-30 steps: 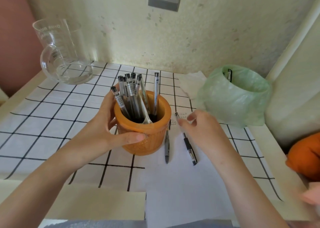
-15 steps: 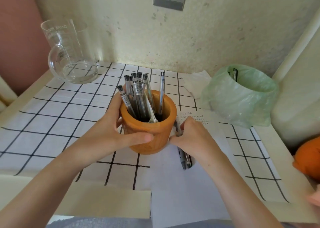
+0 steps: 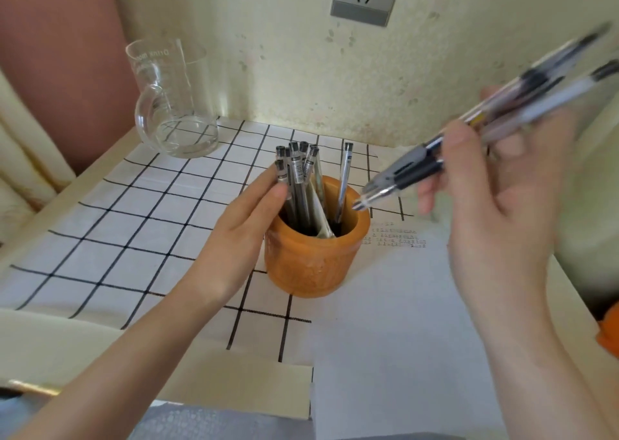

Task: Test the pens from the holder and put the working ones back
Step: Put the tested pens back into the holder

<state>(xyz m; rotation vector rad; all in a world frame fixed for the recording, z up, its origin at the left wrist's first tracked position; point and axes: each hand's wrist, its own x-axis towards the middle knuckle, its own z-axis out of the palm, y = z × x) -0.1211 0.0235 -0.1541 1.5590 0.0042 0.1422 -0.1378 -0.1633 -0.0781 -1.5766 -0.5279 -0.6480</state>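
Right grip [image 3: 495, 212] closed on a blurred bundle of clear plastic pens [image 3: 412, 168], tips near the right rim of the round orange holder [image 3: 311, 262] on the bench [image 3: 67, 349], while the left grip [image 3: 237, 222] pinches the upright pens [image 3: 296, 171] inside; a mis-aimed entry could scatter pens or tip the holder.

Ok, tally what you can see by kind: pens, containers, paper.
Standing pens: 7, roughly
Held pens, right hand: at least 2, blurred
Holder: 1
Glass jug: 1
Paper sheet: 1
Total: at least 12
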